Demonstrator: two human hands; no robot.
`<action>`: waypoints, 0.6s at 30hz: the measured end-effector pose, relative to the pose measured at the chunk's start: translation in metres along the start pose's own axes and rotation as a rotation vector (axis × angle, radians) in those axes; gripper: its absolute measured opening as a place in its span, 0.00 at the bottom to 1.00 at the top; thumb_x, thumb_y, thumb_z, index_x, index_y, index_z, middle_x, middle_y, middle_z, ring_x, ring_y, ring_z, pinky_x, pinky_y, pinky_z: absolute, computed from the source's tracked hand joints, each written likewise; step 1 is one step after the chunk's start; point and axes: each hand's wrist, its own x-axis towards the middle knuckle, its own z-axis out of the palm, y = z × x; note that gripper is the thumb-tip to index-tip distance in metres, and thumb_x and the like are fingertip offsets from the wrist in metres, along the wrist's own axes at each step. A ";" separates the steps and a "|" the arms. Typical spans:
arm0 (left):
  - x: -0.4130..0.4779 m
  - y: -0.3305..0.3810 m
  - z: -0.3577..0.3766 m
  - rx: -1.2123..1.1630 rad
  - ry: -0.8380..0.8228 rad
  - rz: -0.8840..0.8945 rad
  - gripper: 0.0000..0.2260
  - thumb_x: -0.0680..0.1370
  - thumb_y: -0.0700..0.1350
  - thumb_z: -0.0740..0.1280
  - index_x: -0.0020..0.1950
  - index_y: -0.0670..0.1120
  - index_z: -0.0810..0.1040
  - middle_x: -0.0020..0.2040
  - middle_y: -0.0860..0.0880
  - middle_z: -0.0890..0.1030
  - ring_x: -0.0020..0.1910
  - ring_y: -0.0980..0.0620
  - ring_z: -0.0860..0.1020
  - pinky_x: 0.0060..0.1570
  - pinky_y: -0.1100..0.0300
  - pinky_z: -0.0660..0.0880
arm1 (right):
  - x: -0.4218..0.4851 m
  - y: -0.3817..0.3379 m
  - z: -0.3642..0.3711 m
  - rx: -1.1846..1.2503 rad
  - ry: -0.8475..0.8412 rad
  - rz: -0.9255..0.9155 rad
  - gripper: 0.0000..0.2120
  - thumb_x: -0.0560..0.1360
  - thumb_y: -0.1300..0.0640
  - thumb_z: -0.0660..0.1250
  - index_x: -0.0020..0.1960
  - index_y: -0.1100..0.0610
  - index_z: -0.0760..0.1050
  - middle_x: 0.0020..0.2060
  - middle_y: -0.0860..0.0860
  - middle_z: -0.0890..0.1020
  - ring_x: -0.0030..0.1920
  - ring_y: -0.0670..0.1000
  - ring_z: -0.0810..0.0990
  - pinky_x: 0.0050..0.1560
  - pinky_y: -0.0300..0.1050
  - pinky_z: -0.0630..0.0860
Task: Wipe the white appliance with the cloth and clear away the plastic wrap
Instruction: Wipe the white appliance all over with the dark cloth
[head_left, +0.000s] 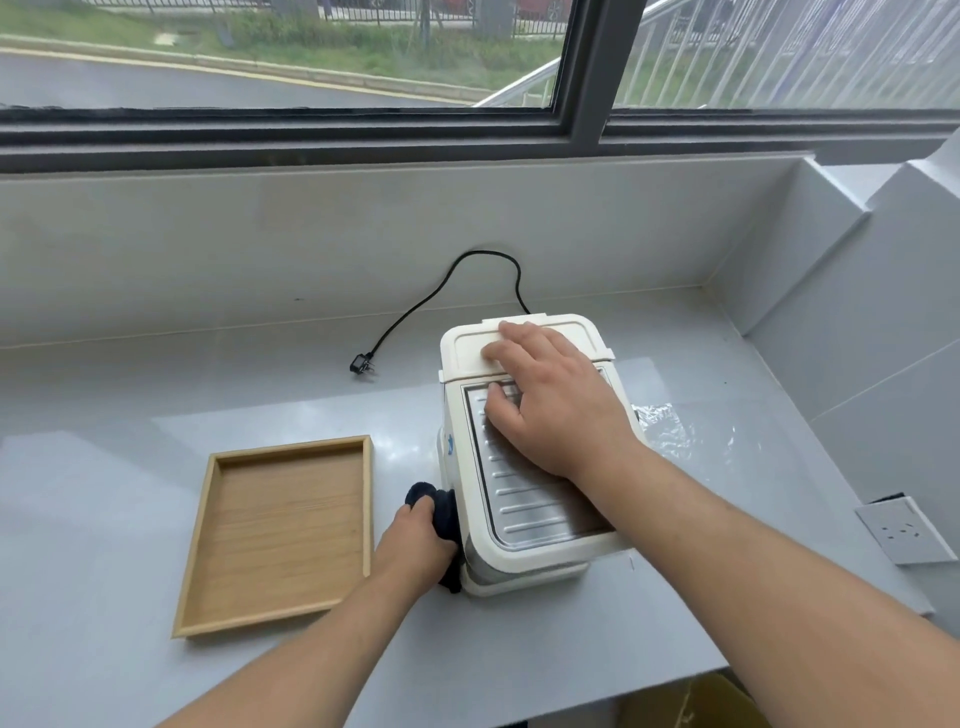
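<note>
A grey counter (156, 597) is seen under a window, with the white appliance (524, 551) stood near its front edge. A wooden tray (283, 535) lies just left. Plastic wrap (670, 431) is crumpled at the appliance's right. The right hand (550, 405) is laid flat on top — fingers spread, released. The left hand (415, 540) is clenched on a dark cloth (444, 512), pressed against the appliance's left side. A black cord (441, 291) trails behind.

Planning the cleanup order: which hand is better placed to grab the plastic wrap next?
Right. The right hand rests on the appliance, with the plastic wrap just beyond it. The left hand holds the cloth on the far side.
</note>
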 end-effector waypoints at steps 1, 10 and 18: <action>-0.006 -0.001 0.003 -0.011 -0.015 -0.008 0.08 0.74 0.48 0.66 0.49 0.50 0.70 0.51 0.48 0.75 0.45 0.47 0.76 0.39 0.54 0.69 | -0.001 0.000 0.000 0.001 0.001 0.002 0.19 0.77 0.52 0.64 0.67 0.53 0.78 0.74 0.54 0.75 0.74 0.56 0.70 0.79 0.50 0.61; -0.063 0.006 0.036 -0.172 -0.084 -0.164 0.14 0.70 0.49 0.69 0.52 0.48 0.72 0.49 0.47 0.80 0.44 0.48 0.80 0.35 0.57 0.72 | -0.008 -0.002 -0.004 0.015 0.023 0.000 0.18 0.78 0.55 0.65 0.67 0.55 0.79 0.70 0.57 0.78 0.72 0.58 0.72 0.76 0.50 0.63; -0.079 0.022 0.048 -0.457 -0.045 -0.271 0.13 0.70 0.49 0.71 0.52 0.47 0.77 0.45 0.46 0.84 0.44 0.44 0.83 0.48 0.50 0.82 | -0.027 -0.002 -0.008 -0.051 0.150 -0.027 0.15 0.75 0.59 0.67 0.60 0.58 0.81 0.56 0.57 0.83 0.55 0.63 0.78 0.56 0.58 0.74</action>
